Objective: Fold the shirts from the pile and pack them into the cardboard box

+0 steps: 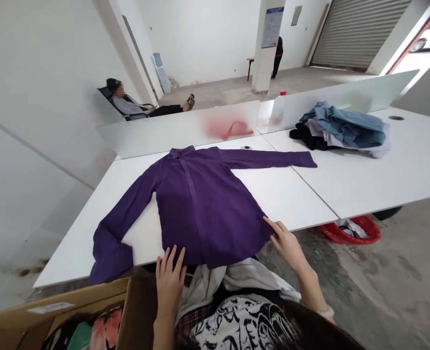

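A purple long-sleeved button shirt (pixel 207 204) lies spread front side up on the white table, collar at the far side. Its right-hand sleeve stretches straight out, while the left-hand one bends down toward the near edge with its cuff folded over. The bottom hem hangs slightly past that edge. My left hand (pixel 170 277) rests on the hem's left corner, fingers spread and flat. At the right side of the hem, my right hand (pixel 286 243) has the shirt's edge between its fingers and thumb; the thumb is partly hidden.
A pile of folded clothes (pixel 346 129) sits on the right of the white table (pixel 302 199). Frosted dividers (pixel 186 124) line its back. An open cardboard box (pixel 91 296) with clothes stands front left, a red-lined bin (pixel 371 233) below right. A person (pixel 127 102) reclines beyond.
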A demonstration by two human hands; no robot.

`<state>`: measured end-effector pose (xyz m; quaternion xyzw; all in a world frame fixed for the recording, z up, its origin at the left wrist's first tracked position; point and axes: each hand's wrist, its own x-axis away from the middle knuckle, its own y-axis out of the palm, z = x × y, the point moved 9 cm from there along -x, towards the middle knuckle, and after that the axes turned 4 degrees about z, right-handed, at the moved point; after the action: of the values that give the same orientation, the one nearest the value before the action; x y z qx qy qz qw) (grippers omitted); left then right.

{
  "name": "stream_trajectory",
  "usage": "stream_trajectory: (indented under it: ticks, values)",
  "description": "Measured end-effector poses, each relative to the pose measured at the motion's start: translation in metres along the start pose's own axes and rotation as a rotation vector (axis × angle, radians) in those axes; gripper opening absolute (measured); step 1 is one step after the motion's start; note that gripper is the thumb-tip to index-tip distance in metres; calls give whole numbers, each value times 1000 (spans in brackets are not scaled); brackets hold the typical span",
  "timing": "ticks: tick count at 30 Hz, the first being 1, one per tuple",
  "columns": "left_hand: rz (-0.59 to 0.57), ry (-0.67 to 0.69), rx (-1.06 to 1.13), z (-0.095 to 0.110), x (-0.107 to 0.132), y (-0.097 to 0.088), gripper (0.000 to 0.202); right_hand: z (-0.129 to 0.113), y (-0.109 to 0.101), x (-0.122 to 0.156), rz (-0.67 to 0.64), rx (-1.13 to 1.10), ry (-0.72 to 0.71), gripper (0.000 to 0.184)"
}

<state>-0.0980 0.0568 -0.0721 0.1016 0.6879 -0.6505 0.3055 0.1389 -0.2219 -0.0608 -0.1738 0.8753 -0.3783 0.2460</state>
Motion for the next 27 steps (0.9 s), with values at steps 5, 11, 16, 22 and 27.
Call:
stream_trajectory:
  ticks: [5, 11, 16, 22, 27]
  values:
    - [74, 38, 52, -12, -5, -19, 44, 4, 2, -6, 98, -9, 30, 45]
    - [111, -58, 38, -20, -9, -18, 45, 2, -5, -20, 136, -8, 14, 33]
    - [79, -106, 133, -21, 2, -11, 52, 16, -26, -27, 190, -8, 65, 40]
    - [74, -153, 140, -23, 5, -11, 52, 10, -4, -32, 49, -38, -25, 57]
    - [74, -168, 137, -22, -5, -10, 52, -3, 7, -30, 132, -152, 18, 62]
